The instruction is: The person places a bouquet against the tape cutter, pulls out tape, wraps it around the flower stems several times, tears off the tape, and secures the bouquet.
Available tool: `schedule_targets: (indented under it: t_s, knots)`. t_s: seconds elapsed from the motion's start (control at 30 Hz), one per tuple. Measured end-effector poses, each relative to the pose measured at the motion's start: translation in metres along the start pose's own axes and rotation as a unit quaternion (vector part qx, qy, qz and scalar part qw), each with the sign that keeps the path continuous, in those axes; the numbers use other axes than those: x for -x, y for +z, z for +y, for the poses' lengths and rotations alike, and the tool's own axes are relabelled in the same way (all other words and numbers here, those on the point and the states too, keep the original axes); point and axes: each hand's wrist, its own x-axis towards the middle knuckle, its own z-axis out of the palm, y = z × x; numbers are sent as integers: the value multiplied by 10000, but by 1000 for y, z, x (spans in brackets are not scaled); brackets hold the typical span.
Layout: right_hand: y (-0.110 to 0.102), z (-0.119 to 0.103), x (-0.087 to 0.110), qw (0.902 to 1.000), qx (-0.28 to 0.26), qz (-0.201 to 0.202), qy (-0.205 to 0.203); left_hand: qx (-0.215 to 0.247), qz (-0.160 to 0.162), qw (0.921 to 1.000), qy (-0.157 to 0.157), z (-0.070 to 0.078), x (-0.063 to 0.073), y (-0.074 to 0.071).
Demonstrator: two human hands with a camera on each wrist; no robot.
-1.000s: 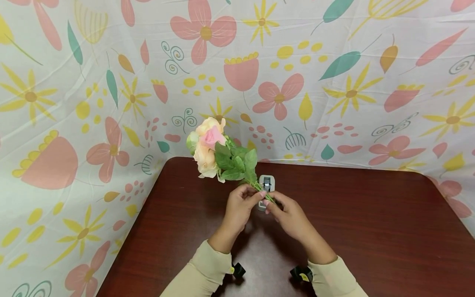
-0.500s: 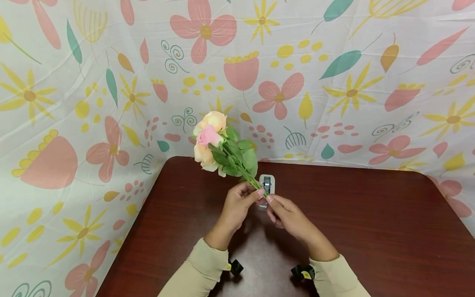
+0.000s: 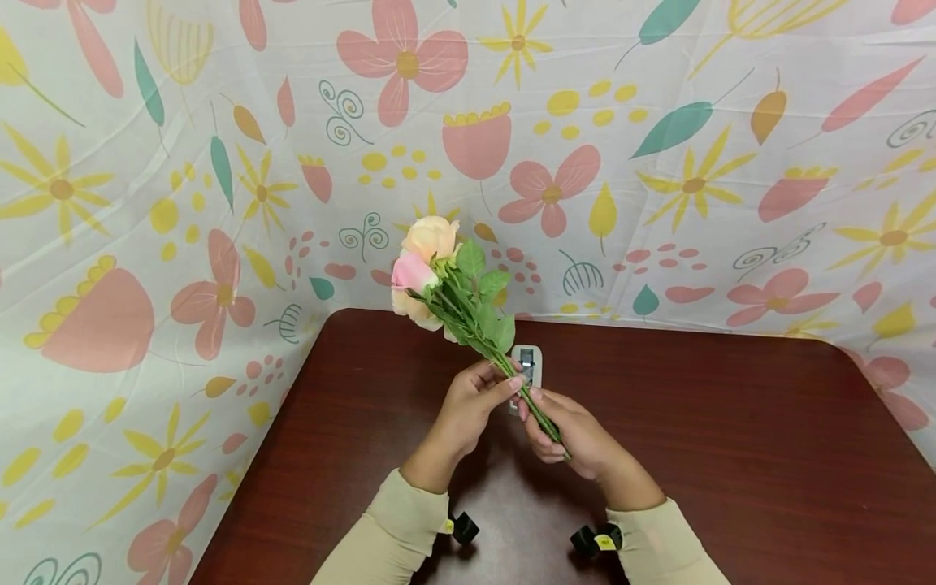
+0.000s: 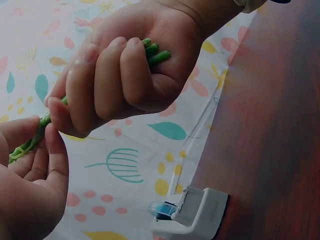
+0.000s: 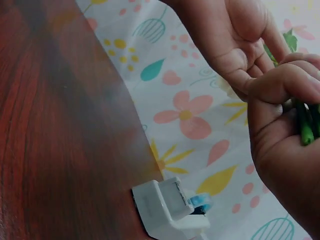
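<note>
A bunch of roses, with a pink rose point(image 3: 413, 272) among cream ones and green leaves, is held above the table, its heads tilted to the far left. My left hand point(image 3: 471, 410) pinches the green stems point(image 3: 504, 361) between thumb and fingers below the leaves. Lower down, my right hand point(image 3: 574, 431) curls round the stems. In the left wrist view the cut stem ends point(image 4: 157, 55) poke out of the right fist, whose fingers wrap them. Behind the hands stands a white tape dispenser point(image 3: 534, 366), partly hidden by them; its blue-tinted roll point(image 4: 162, 209) shows in the left wrist view.
The dark reddish-brown table point(image 3: 731, 422) reaches to a white floral-print cloth point(image 3: 658, 244) hung at its back and left. Black wrist-camera mounts point(image 3: 464, 528) sit by both sleeves, low over the table's near part.
The flower heads have turned and shifted slightly right and up. My right hand has gone from pinching at the stems to gripping them, with their ends lying across its palm. My left hand stays put.
</note>
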Motion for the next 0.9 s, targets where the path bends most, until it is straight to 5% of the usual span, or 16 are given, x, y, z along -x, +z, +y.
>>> schedule_targets:
  t_s: [0.23,0.57,0.77,0.9]
  knots:
    - [1,0,-2,9989,227,-57,-403,82,167,9998,-58,-3,-1,0]
    - [4,1,-4,9939,783,538,-551,306,429,9985,-173,-4,-3,4]
    - [9,2,-5,9808,1481,1133,-573,398,870,9951,-233,-4,-2,11]
    - [13,3,-6,9635,2100,1591,-467,376,1156,9921,-323,-5,0,14]
